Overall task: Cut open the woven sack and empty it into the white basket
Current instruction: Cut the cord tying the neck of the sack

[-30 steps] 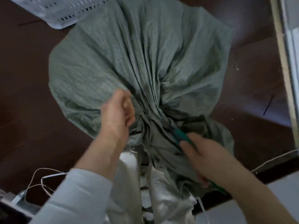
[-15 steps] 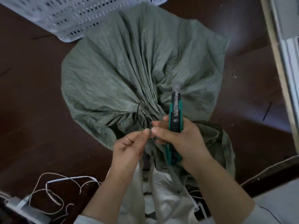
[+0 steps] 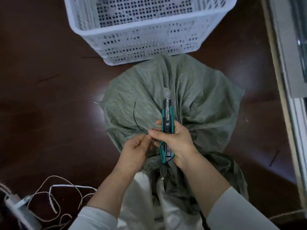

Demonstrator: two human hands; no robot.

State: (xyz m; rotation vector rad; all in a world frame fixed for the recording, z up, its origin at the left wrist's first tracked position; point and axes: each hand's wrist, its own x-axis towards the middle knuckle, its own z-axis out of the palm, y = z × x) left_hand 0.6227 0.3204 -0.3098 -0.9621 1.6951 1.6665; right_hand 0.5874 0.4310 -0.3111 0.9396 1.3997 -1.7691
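black tie [image 3: 137, 120] now off sack [image 3: 199, 100]

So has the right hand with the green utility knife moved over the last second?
Yes. The right hand lifted the green utility knife from the grey-green woven sack's neck, blade pointing toward the white basket.

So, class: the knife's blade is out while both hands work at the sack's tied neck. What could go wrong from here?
1. The utility knife has its blade exposed in the right hand, close to the left hand pinching the black tie: a slip could cut fingers.
2. The blade points at the woven sack, so it might slash the fabric and spill contents short of the white basket.
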